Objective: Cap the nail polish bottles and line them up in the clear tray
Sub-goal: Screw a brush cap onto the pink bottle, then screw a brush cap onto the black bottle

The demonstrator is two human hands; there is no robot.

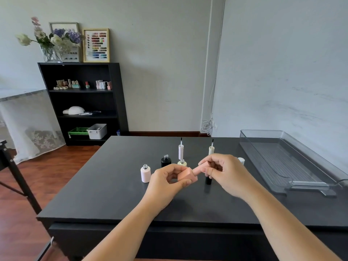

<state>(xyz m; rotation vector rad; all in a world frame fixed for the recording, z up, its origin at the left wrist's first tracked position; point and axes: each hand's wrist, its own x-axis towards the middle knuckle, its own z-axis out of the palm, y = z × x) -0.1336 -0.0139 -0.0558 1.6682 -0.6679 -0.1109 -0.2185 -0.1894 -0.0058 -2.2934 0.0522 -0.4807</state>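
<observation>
My left hand (165, 180) grips a square peach bottle (186, 175), tilted above the black table (113, 185). My right hand (224, 171) pinches the peach cap (200, 168) that sits on the bottle's neck. On the table stand an uncapped pale pink bottle (145, 173), an uncapped black bottle (165, 160) and a pale yellow bottle (182, 162). Two caps stand upside down with their brushes pointing up: a white cap (181, 150) and a cream cap (211, 149). A black cap (208, 180) stands under my right hand. A white item (241, 160) peeks out behind that hand.
The clear tray (293, 162) lies on the right side of the table and holds nothing. A black shelf (82, 102) with polish bottles and bins stands against the far wall. A black stand (17, 172) is at the left over the wooden floor.
</observation>
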